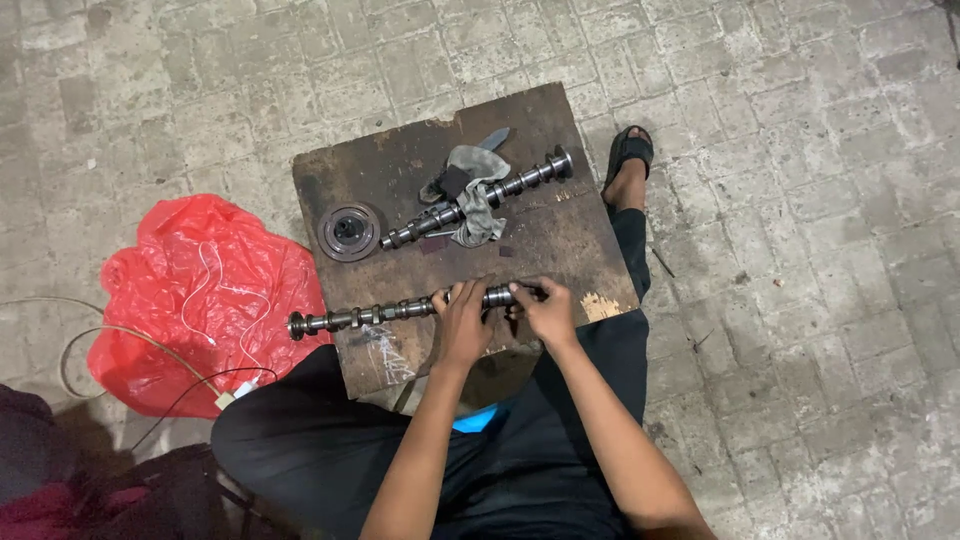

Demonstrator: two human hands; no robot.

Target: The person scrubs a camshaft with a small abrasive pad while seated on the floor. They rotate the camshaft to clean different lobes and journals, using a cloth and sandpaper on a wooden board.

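Near camshaft (pixel 370 315) lies across the counter (pixel 560 235) front edge, overhanging at 9 o'clock. Left hand (pixel 463 322) and right hand (pixel 545 308) both clamp its right end. At 12 o'clock: second camshaft (pixel 520 183) wrapped in a grey rag (pixel 478 195), round pulley (pixel 348 232) beside. Red bag (pixel 190 290) on floor at 9 o'clock.

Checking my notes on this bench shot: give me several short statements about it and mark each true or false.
1. Both hands, left hand and right hand, grip the near camshaft. True.
2. A grey rag lies on the far camshaft. True.
3. The round pulley sits on the red plastic bag. False: it sits on the wooden board.
4. The person is barefoot. False: a black sandal is worn.
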